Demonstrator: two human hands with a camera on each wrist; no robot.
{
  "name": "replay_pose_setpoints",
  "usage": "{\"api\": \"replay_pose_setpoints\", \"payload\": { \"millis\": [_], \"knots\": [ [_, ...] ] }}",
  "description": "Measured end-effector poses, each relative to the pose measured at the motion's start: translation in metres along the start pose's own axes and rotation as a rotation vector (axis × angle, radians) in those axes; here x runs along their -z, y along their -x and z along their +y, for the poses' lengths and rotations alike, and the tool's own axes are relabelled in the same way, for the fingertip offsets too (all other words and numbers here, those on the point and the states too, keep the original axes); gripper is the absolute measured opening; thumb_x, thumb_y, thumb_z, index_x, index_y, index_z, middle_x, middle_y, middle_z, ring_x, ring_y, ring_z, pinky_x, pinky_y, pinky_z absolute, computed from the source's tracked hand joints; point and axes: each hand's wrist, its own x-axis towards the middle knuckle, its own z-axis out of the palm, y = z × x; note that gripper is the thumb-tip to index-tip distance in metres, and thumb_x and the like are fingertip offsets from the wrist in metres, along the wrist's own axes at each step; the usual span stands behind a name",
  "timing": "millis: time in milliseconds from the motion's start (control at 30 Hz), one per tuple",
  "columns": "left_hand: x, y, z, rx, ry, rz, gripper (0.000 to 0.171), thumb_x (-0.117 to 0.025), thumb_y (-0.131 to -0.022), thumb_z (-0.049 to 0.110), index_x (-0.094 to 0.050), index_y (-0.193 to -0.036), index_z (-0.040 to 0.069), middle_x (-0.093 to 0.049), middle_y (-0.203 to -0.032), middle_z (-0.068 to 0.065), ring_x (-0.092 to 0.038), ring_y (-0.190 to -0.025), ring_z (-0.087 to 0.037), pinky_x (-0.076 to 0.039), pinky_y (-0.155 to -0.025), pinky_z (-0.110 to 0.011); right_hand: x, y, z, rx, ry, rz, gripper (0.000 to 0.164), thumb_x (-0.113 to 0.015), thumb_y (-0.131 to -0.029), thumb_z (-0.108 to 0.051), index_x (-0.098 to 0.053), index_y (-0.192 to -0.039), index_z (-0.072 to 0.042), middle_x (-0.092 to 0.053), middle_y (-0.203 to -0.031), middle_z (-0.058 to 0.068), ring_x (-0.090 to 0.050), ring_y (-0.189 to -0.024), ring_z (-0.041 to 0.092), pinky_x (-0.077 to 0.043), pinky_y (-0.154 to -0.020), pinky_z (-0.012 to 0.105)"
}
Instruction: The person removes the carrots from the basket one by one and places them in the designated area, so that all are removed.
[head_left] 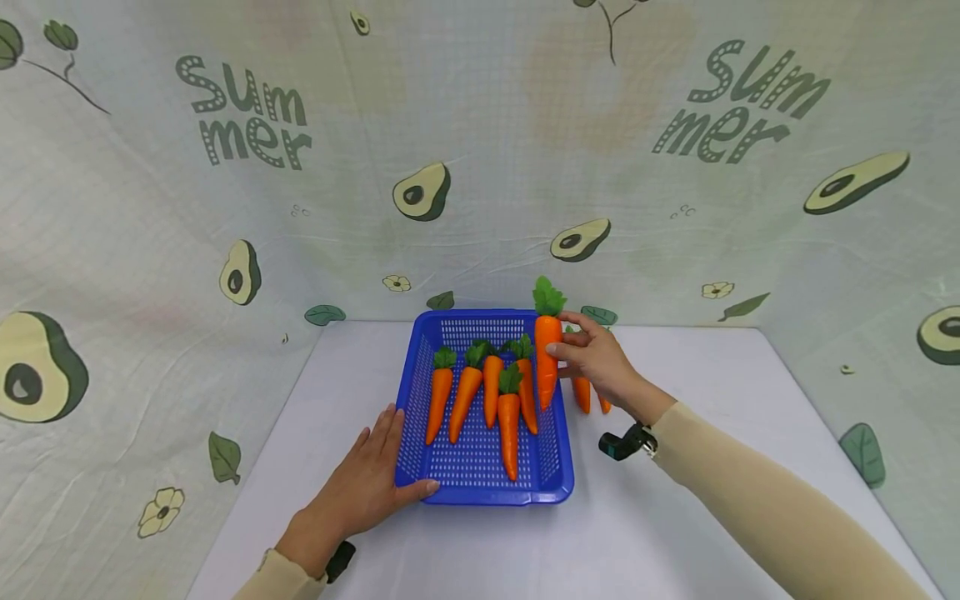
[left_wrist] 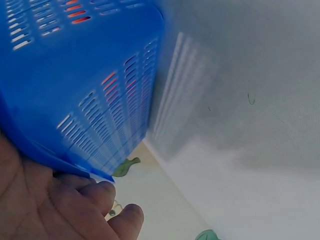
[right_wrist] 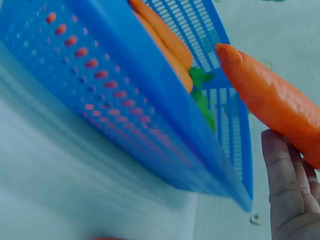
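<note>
A blue plastic basket (head_left: 487, 497) holds several orange carrots (head_left: 465, 404) with green leafy tops. Over its right side, my right hand (head_left: 596, 358) pinches another carrot (head_left: 548, 354) between thumb and fingers, leaves up and tip down. The right wrist view shows this carrot (right_wrist: 272, 95) beyond the basket's rim (right_wrist: 165, 85), fingers against its side. My left hand (head_left: 365, 479) rests on the basket's left front corner, fingers straight along the left rim and thumb on the front rim. From the left wrist, that hand (left_wrist: 60, 210) appears at the basket's edge.
To the right of the basket, partly hidden behind my right hand, a couple more carrots (head_left: 582, 395) lie on the white table (head_left: 675, 517). A cloth (head_left: 495, 108) printed with avocados and lettering hangs behind the table and along both sides.
</note>
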Motion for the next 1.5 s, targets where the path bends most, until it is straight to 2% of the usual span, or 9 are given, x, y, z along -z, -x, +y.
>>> {"api": "replay_pose_setpoints", "payload": {
  "millis": [67, 267, 400, 633, 900, 1033, 1200, 1500],
  "knots": [
    [0.0, 0.0, 0.0, 0.0, 0.003, 0.001, 0.129, -0.056, -0.085, 0.088, -0.009, -0.169, 0.002, -0.008, -0.177, -0.02, -0.017, -0.163, -0.04, -0.019, -0.129, -0.061, 0.008, 0.001, 0.001, -0.001, -0.008, 0.004, 0.071, -0.071, -0.102, -0.015, -0.034, -0.163, -0.012, -0.058, -0.147, 0.03, -0.074, -0.107, 0.025, -0.061, -0.094, 0.055],
    [0.0, 0.0, 0.001, 0.008, 0.0, -0.003, 0.129, -0.056, -0.084, 0.088, -0.008, -0.169, 0.003, -0.007, -0.178, -0.019, -0.017, -0.163, -0.04, -0.019, -0.129, -0.061, 0.031, 0.004, 0.006, -0.016, 0.027, 0.04, 0.071, -0.07, -0.103, -0.016, -0.033, -0.164, -0.01, -0.056, -0.148, 0.031, -0.075, -0.101, 0.019, -0.06, -0.096, 0.055],
    [0.001, 0.0, 0.002, 0.012, 0.002, -0.006, 0.129, -0.057, -0.084, 0.087, -0.008, -0.169, 0.003, -0.007, -0.178, -0.019, -0.017, -0.163, -0.04, -0.019, -0.13, -0.061, 0.046, 0.005, 0.01, -0.028, 0.064, 0.073, 0.072, -0.07, -0.104, -0.019, -0.032, -0.164, -0.01, -0.055, -0.149, 0.032, -0.074, -0.107, 0.025, -0.061, -0.094, 0.052],
    [0.002, 0.0, 0.002, 0.01, -0.003, -0.005, 0.129, -0.056, -0.084, 0.088, -0.009, -0.169, 0.003, -0.008, -0.177, -0.019, -0.016, -0.163, -0.04, -0.018, -0.129, -0.061, 0.071, 0.006, 0.02, -0.07, 0.152, 0.101, 0.076, -0.068, -0.105, -0.025, -0.027, -0.168, -0.013, -0.051, -0.153, 0.031, -0.065, -0.125, 0.044, -0.061, -0.095, 0.05],
    [0.004, 0.0, 0.002, -0.016, -0.058, 0.01, 0.127, -0.054, -0.086, 0.087, -0.011, -0.168, 0.0, -0.011, -0.176, -0.022, -0.015, -0.163, -0.04, -0.017, -0.129, -0.063, 0.096, 0.006, 0.039, -0.12, 0.217, 0.136, 0.078, -0.064, -0.107, -0.026, -0.02, -0.169, -0.01, -0.044, -0.156, 0.035, -0.065, -0.125, 0.046, -0.062, -0.094, 0.049],
    [0.004, 0.001, 0.003, -0.017, -0.071, 0.011, 0.127, -0.053, -0.087, 0.087, -0.012, -0.168, 0.0, -0.011, -0.176, -0.022, -0.014, -0.163, -0.04, -0.016, -0.129, -0.064, 0.105, 0.005, 0.048, -0.149, 0.251, 0.157, 0.077, -0.061, -0.108, -0.023, -0.017, -0.169, -0.007, -0.042, -0.157, 0.037, -0.064, -0.125, 0.048, -0.064, -0.091, 0.045],
    [0.004, 0.001, 0.003, -0.019, -0.06, 0.013, 0.126, -0.054, -0.087, 0.086, -0.013, -0.168, -0.001, -0.013, -0.176, -0.023, -0.016, -0.163, -0.04, -0.016, -0.129, -0.063, 0.114, 0.004, 0.06, -0.192, 0.296, 0.184, 0.076, -0.059, -0.108, -0.021, -0.016, -0.169, -0.005, -0.038, -0.159, 0.039, -0.062, -0.127, 0.051, -0.061, -0.095, 0.049],
    [0.003, 0.0, 0.003, -0.008, -0.041, 0.001, 0.127, -0.055, -0.086, 0.087, -0.011, -0.168, 0.0, -0.01, -0.177, -0.021, -0.014, -0.163, -0.04, -0.016, -0.129, -0.063, 0.123, -0.002, 0.08, -0.245, 0.315, 0.186, 0.077, -0.061, -0.108, -0.02, -0.016, -0.169, -0.005, -0.038, -0.157, 0.04, -0.066, -0.121, 0.046, -0.064, -0.09, 0.044]
  ]
}}
